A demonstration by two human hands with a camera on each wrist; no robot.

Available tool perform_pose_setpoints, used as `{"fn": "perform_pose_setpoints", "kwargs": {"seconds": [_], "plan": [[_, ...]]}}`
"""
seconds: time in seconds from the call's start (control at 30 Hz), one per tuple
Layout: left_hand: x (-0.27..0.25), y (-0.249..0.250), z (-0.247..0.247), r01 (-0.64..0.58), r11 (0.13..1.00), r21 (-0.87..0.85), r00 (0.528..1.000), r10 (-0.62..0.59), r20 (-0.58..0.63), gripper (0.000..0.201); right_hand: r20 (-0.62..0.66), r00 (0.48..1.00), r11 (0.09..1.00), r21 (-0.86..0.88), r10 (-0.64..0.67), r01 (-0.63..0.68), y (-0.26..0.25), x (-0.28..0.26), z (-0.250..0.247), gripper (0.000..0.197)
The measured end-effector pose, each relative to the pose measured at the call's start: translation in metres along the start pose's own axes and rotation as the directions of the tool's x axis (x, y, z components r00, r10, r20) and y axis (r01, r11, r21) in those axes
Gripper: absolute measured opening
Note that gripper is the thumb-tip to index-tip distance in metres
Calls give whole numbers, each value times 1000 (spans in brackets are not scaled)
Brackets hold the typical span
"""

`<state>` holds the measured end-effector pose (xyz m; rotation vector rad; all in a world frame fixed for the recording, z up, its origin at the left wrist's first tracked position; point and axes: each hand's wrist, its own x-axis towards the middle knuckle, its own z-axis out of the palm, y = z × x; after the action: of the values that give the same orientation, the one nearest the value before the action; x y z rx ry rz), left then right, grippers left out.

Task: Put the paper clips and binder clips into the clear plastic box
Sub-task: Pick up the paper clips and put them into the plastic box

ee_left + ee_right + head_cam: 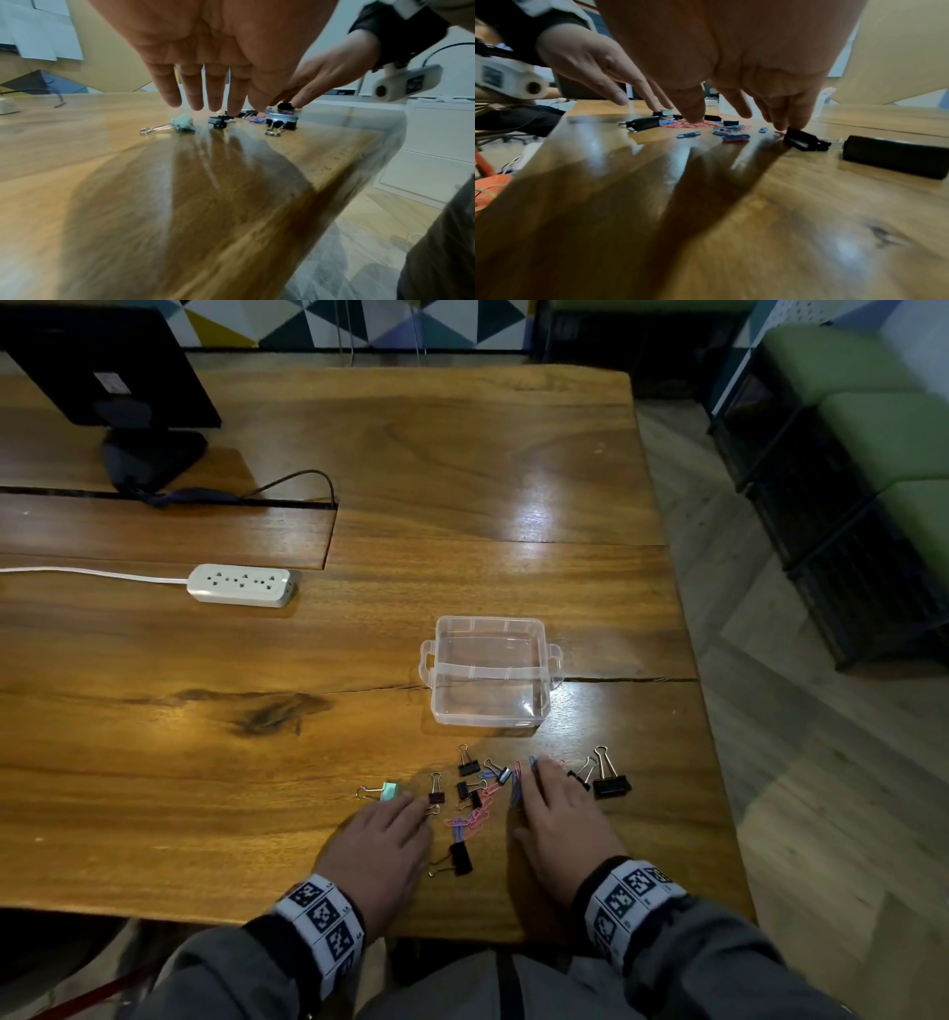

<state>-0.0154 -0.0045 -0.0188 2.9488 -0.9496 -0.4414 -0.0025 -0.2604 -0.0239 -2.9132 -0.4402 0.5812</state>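
Your left hand [381,845] hovering palm-down near table [205,762] edge, fingers [191,91] straight, slightly spread, gripping nothing; tips reaching toward mint binder clip [389,791] and small black binder clip [436,794]. Your right hand [557,819] lying beside it, fingers extended, holding nothing, tips touching down among paper clips [475,816] and black binder clips [468,765]. Large black binder clip [611,785] sitting just right of that hand. Clear plastic box [490,677] standing open just beyond clip scatter. Power strip [241,585] and monitor [110,377] sitting farther left.
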Motion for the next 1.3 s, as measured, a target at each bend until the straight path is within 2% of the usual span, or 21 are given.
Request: {"fn": "perform_pose_setpoints", "kwargs": {"seconds": [0.13, 0.2, 0.33, 0.47, 0.63, 0.8, 0.87, 0.93, 0.97, 1.03, 1.1, 1.2, 1.3], "plan": [[-5, 21, 7, -211, 977, -5, 977, 211, -3, 42, 59, 998, 997, -73, -9, 13, -4, 2, 4, 74], [-9, 28, 12, -278, 961, -8, 960, 278, 25, 42, 30, 998, 995, -91, -48, 50, -6, -1, 5, 72], [-16, 23, 18, -278, 960, -4, 956, 277, 100, 45, -40, 992, 987, -108, -124, 119, -10, 5, 1, 56], [-22, 10, 15, -260, 966, 14, 950, 253, 181, 44, -80, 992, 994, -59, -93, 89, -16, 29, -15, 36], [-31, -1, 6, -228, 973, 19, 957, 221, 186, 41, -39, 992, 984, -133, -124, 118, -20, 55, -22, 35], [-27, 9, 4, -218, 975, 33, 963, 210, 166, 44, -36, 994, 992, -71, -105, 103, -23, 62, -20, 40], [-23, 15, 3, -240, 970, 23, 955, 232, 182, 43, -58, 997, 998, 25, -53, 55, -22, 63, -23, 36], [-18, 20, 2, -243, 970, -1, 952, 239, 193, 39, -75, 993, 985, 152, 91, -79, -12, 65, -31, 28], [-15, 23, 0, -236, 972, -20, 952, 235, 194, 39, -82, 984, 973, 186, 155, -138, -4, 65, -34, 22], [-5, 31, -4, -217, 974, -60, 961, 224, 165, 41, -108, 974, 966, 190, 199, -176, 13, 63, -35, 9], [8, 38, -6, -204, 974, -95, 961, 218, 171, 48, -123, 977, 968, 202, 176, -149, 21, 55, -33, 3], [27, 49, -11, -114, 989, -94, 974, 130, 184, 56, -145, 985, 979, 193, 90, -61, 17, 37, -29, 13], [35, 53, -14, -30, 997, -68, 980, 43, 197, 59, -142, 982, 985, 96, -128, 142, 3, 20, -21, 32]]}}
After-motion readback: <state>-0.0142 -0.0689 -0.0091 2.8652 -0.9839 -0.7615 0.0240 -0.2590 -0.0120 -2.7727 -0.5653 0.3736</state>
